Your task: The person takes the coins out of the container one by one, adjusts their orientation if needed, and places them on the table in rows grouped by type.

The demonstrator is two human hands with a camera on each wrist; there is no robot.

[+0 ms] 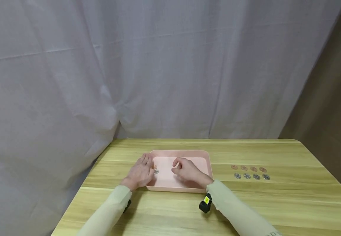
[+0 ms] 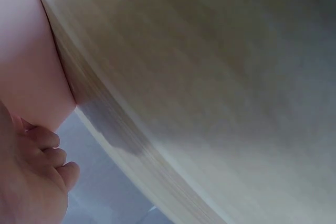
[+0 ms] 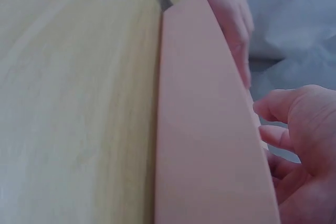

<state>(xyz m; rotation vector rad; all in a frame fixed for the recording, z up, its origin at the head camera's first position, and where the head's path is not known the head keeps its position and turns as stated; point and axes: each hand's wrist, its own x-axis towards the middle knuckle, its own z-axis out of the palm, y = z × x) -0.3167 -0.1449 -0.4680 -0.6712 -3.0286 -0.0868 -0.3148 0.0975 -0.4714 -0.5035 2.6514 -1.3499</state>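
A pink rectangular tray (image 1: 165, 189) lies on the wooden table. At its left side my left hand (image 1: 139, 173) holds the rim, thumb toward the inside and fingers along the outer wall. Close to that thumb, a copper-coloured coin (image 1: 155, 167) and a silver coin (image 1: 156, 171) lie in the tray. My right hand (image 1: 188, 169) is over the tray's middle and right part, fingers bent, thumb and index finger apart. Nothing shows between them in the head view or in the right wrist view, where the hand (image 3: 312, 135) is beside the tray wall (image 3: 205, 114).
On the table (image 1: 291, 203) right of the tray lie two rows: several copper-coloured coins (image 1: 244, 168) behind several silver coins (image 1: 247, 176). A grey curtain (image 1: 170, 72) hangs behind the table and down its left side.
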